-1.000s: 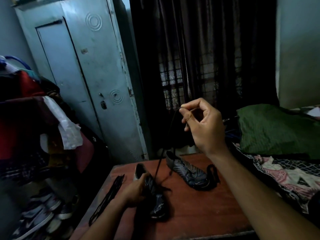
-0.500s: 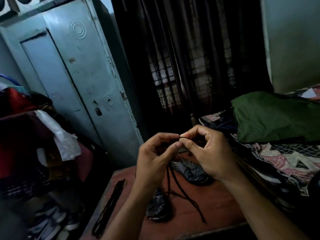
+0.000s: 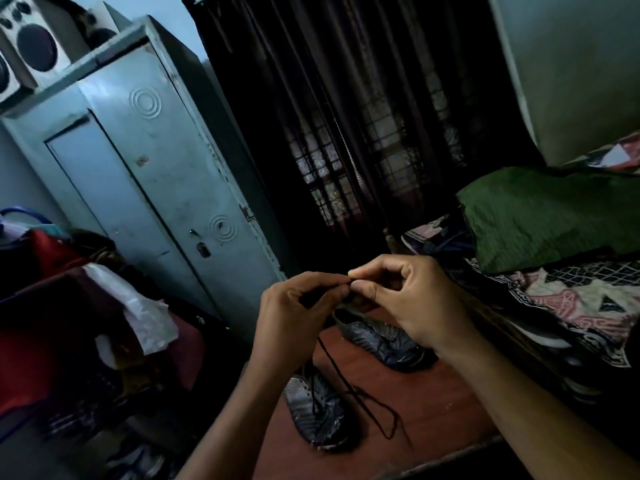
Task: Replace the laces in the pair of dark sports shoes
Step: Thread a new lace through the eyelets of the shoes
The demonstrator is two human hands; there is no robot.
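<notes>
- While my left hand (image 3: 298, 306) and right hand (image 3: 408, 299) pinch one black lace (image 3: 337, 367) together above the table (image 3: 433, 410), relacing looks barely begun.
- It trails thin and cord-like to the near shoe (image 3: 315, 414), threaded low.
- Behind, the far shoe (image 3: 381, 341) lies untouched, glossy, dark and patterned; its laces I cannot make out.

Left grip (image 3: 298, 317), right grip (image 3: 412, 303) bare; forearms seemingly sleeveless.
</notes>
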